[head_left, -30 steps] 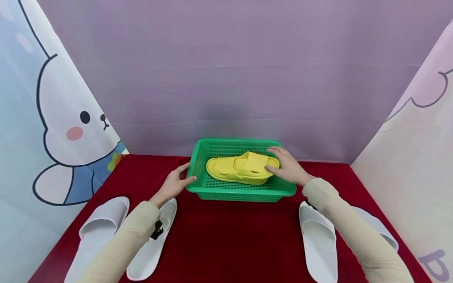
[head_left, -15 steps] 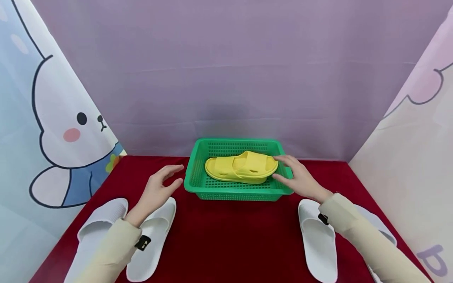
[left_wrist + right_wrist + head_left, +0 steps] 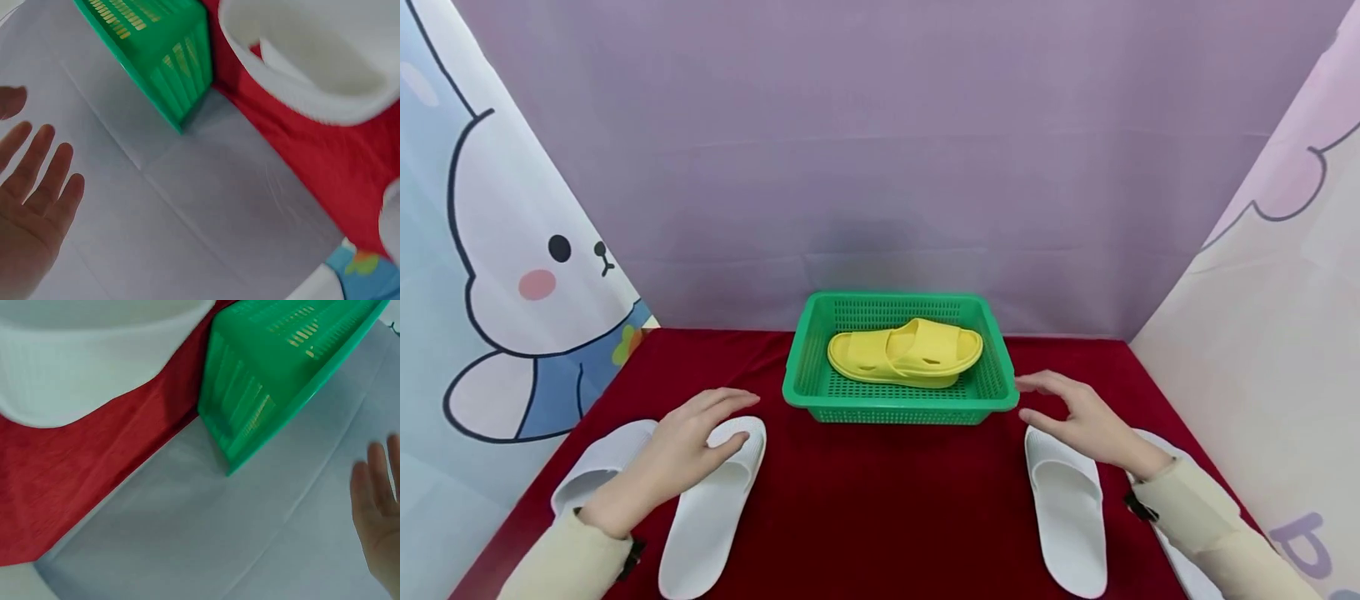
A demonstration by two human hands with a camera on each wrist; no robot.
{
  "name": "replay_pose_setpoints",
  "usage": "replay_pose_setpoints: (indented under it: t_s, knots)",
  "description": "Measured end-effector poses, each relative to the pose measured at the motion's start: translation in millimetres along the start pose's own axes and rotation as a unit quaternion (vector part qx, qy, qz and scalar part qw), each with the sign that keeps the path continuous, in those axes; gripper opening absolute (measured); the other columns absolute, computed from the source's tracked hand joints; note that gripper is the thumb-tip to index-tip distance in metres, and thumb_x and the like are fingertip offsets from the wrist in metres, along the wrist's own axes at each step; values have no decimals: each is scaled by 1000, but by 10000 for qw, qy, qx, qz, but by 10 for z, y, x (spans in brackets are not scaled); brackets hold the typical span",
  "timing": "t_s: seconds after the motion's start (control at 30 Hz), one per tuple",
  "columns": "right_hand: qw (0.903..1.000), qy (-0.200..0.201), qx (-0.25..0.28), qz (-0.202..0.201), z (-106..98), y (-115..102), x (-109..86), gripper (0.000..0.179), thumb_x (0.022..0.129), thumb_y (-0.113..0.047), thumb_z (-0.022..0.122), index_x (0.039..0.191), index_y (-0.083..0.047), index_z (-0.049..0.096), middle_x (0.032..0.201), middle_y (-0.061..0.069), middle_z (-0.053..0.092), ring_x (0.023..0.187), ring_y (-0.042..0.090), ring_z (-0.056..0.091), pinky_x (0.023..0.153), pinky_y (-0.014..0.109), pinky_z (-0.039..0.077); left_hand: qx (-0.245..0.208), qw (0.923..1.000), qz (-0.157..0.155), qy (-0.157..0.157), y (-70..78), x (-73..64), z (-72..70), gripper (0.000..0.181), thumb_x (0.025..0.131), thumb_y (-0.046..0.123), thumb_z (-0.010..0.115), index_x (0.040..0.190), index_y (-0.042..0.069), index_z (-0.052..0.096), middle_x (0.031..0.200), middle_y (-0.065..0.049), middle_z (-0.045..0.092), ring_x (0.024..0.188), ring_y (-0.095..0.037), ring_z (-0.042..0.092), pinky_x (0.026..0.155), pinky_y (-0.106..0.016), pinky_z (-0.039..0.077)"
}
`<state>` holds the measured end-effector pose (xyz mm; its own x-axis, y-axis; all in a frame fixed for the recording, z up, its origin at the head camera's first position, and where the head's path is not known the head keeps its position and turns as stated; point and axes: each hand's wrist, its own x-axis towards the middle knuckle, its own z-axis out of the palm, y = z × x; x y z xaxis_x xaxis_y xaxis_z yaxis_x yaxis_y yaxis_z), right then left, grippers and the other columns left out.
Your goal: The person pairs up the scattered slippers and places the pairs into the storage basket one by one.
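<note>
Two yellow slippers, one partly over the other, lie in a green plastic basket at the back middle of the red cloth. My left hand is held above the white slippers on the left, apart from the basket, its fingers relaxed and holding nothing. On the other side my right hand hovers over the white slippers at the right, near the basket's front right corner, also holding nothing. Both wrist views show spread or relaxed fingers, with the green basket beyond the left hand and a white slipper close by.
On the left lie two white slippers, an inner one and an outer one partly behind my arm. The right side has an inner white slipper and another beneath my sleeve. A mauve curtain hangs behind the red cloth.
My left hand has left the basket's left rim and drawn back toward the lower left. My right hand has moved off the yellow slippers to the right and nearer. The slippers stay in the basket.
</note>
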<state>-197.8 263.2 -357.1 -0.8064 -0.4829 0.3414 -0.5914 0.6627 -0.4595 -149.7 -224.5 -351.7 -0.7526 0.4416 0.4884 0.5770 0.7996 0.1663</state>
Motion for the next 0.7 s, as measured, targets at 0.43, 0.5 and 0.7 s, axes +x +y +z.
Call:
replay_pose_setpoints:
  t_s: [0.43, 0.5, 0.7]
  knots:
    - [9963, -538, -235, 629, -1, 260, -309, 45, 81, -32, 67, 120, -11, 57, 112, 0, 62, 99, 19, 58, 80, 35, 51, 1748, 9492, 2434, -958, -488, -210, 8, 63, 55, 0, 81, 114, 10, 62, 111, -2, 64, 101, -21, 60, 82, -37, 52]
    - [9951, -636, -208, 729, 9, 308, -331, 46, 81, -32, 68, 120, -10, 57, 112, 2, 62, 100, 23, 58, 80, 36, 51, 1893, 9431, 2365, -1374, -577, -251, 25, 67, 58, 0, 80, 121, 12, 58, 118, -2, 61, 106, -22, 58, 85, -38, 51]
    - [9852, -1255, -60, 1163, 22, 435, -421, 60, 76, -32, 72, 125, -3, 51, 121, 12, 56, 108, 32, 53, 84, 46, 49, 1920, 9292, 2174, -2290, -821, -350, 163, 79, 70, 7, 75, 139, 19, 40, 138, 0, 46, 125, -21, 45, 112, -29, 23]
